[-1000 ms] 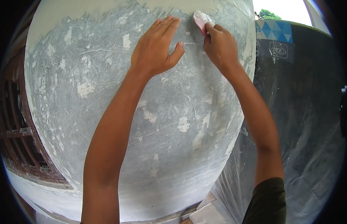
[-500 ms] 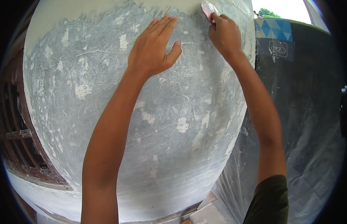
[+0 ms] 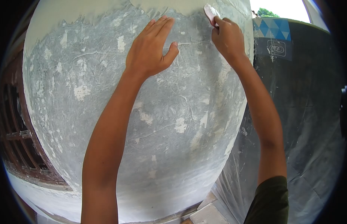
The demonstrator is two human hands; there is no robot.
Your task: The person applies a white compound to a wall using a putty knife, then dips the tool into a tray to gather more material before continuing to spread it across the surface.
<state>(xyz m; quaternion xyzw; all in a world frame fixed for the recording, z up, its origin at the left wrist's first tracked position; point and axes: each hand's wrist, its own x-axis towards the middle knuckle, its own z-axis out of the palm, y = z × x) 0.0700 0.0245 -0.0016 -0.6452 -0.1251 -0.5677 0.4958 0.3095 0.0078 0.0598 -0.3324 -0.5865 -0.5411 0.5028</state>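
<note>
My left hand (image 3: 149, 50) lies against the patchy grey wall (image 3: 102, 82), fingers stretched upward together and thumb out to the side. It holds nothing. At the upper right, my right hand (image 3: 228, 40) is closed around a small, flat, pinkish-white putty scraper (image 3: 210, 13) smeared with white. The scraper is at the wall surface, near the ragged lower edge of a smooth cream coat (image 3: 87, 9). My fingers hide its lower end. Rough white spots and thin raised lines mark the grey part of the wall.
A brown window frame with bars (image 3: 25, 149) is at the left. Dark sheeting with a blue-and-white triangle pattern (image 3: 272, 29) hangs on the right, with clear plastic (image 3: 233, 175) below. A flat pale piece (image 3: 209, 215) lies at the wall's foot.
My right hand and the scraper have shifted slightly right and down along the wall. My left hand stays flat at nearly the same spot; the view has moved a little.
</note>
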